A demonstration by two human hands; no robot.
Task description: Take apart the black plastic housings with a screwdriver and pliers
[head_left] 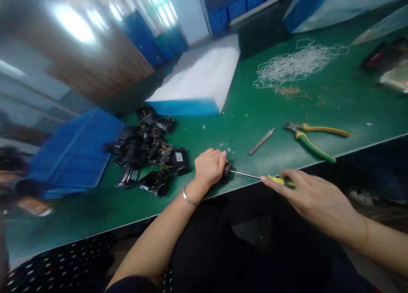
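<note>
My left hand is closed round a small black part at the front edge of the green table. A thin bracelet sits on that wrist. My right hand grips a screwdriver with a yellow and black handle. Its metal shaft runs left and its tip meets the black part held in my left hand. Most of the part is hidden by my fingers.
A heap of several black parts with wires lies left of my left hand. Yellow-green pliers and a small metal file lie to the right. Behind are a white-and-blue box, a tangle of white wire and a blue tray.
</note>
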